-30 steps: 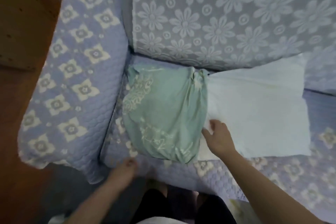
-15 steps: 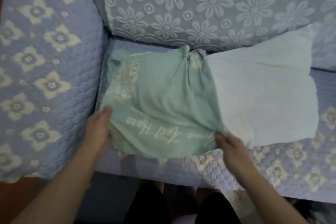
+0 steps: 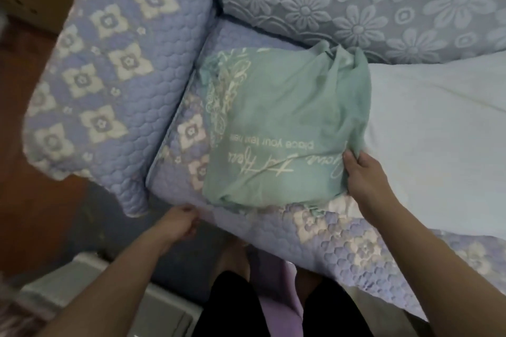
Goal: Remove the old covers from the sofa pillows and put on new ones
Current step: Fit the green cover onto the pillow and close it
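The right hand (image 3: 365, 176) is closed in a pinching grip on the near right edge of the green cover (image 3: 284, 128), fingers curled over the bunched fabric, thumb side toward the white pillow (image 3: 438, 131). The left hand (image 3: 179, 220) is held off the cover at the front edge of the sofa seat (image 3: 339, 230); its fingers are loosely curled and nothing is seen held in them. The cover is pulled over the left end of the pillow, which is left bare on its right part. Both lie on the seat near its left back corner, against the flowered backrest (image 3: 356, 0). The quilted armrest (image 3: 104, 63) is just left of the cover. Printed script is seen upside down on the cover. A pale box-like thing (image 3: 90, 293) is seen on the floor below the left forearm.
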`<state>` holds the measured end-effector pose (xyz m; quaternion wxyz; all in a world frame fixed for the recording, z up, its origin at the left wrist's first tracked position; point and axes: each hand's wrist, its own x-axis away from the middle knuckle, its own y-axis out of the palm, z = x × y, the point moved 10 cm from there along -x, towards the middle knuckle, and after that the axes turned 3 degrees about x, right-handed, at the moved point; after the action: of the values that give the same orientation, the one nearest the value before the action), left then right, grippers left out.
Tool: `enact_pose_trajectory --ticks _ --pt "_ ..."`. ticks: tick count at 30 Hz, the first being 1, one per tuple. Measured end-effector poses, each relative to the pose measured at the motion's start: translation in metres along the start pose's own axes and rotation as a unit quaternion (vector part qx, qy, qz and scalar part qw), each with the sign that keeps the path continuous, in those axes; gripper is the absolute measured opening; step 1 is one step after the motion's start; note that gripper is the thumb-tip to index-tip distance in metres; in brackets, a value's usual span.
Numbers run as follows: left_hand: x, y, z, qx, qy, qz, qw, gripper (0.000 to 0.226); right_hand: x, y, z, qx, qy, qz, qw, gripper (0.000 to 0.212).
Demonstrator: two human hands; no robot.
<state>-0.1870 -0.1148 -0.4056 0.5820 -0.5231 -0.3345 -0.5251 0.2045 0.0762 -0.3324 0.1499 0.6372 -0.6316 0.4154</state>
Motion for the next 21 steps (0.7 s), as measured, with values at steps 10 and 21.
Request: enact_pose_trajectory --ticks 10,21 --pt "-0.055 0.04 0.084 0.172 0.089 -0.107 0.975 0.029 0.031 0.017 0.034 -0.207 0.025 0.014 0.978 0.029" --pt "0.082 -0.119 0.143 -0.024 0.322 0.034 0.946 0.043 0.041 0.016 0.042 -0.227 0.041 0.14 0.963 0.02"
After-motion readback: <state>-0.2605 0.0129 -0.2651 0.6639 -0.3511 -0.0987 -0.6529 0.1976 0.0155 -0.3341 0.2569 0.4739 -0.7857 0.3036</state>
